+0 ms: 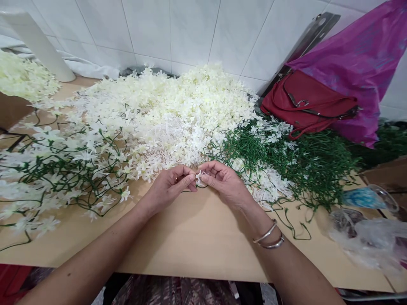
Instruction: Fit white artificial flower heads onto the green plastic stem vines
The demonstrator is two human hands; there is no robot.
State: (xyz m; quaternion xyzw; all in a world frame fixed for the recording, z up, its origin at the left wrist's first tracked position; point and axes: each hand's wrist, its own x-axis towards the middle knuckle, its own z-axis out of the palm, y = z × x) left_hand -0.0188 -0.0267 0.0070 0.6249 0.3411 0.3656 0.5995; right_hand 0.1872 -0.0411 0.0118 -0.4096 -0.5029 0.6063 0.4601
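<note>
Between my two hands, over the front of the flower pile, is a small white artificial flower (199,178). My left hand (173,185) pinches it from the left, thumb against the fingers, with a bit of green stem showing below. From the right, my right hand (224,182) has thumb and fingers closed on the same flower. Just beyond my hands spreads a large heap of loose white and cream blossoms (181,106). Green plastic stems (254,144) lie to the right of it. On the left are white flowers joined to green stems (73,165).
A red handbag (311,101) and a purple plastic bag (356,63) rest at the back right. A blue patterned cup (365,197) and clear plastic bags (372,239) lie on the right. A white roll (41,46) leans at the back left of the wooden table (190,237).
</note>
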